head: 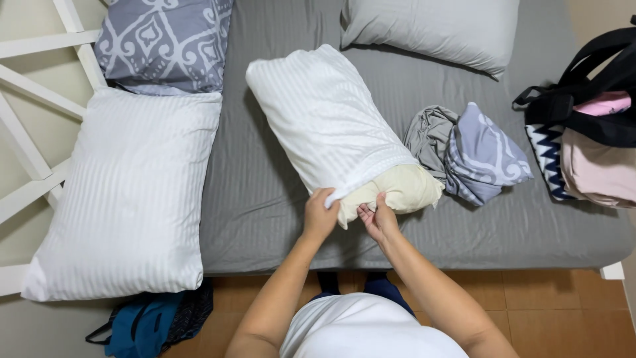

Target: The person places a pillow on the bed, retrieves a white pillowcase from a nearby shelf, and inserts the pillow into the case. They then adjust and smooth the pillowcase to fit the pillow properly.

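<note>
So the long white striped pillowcase [324, 113] with the cream-yellow pillow [397, 189] poking out of its open end lies diagonally on the grey fitted bedsheet [265, 199]; its long axis runs from far-left to near-right, and the open end points right at the person; the left hand [320, 213] is clenched on the near hem of the case, the right hand [377, 217] pinches the edge just beside it, under the bare pillow corner; both hands sit at that end, about equally close, with the rest of the pillow stretching away from them. Left of it there's a big white striped pillow [126, 199] hanging over the bed edge, a grey patterned pillow [165, 40] beyond that, and a plain light grey pillow [430, 30] at the far side; right of the cream end lies a crumpled bundle of grey and lilac patterned cloth [470, 156]; a black-strapped bag with pink things [589, 139] sits at the right edge. No labels or signs that I can make out.
</note>
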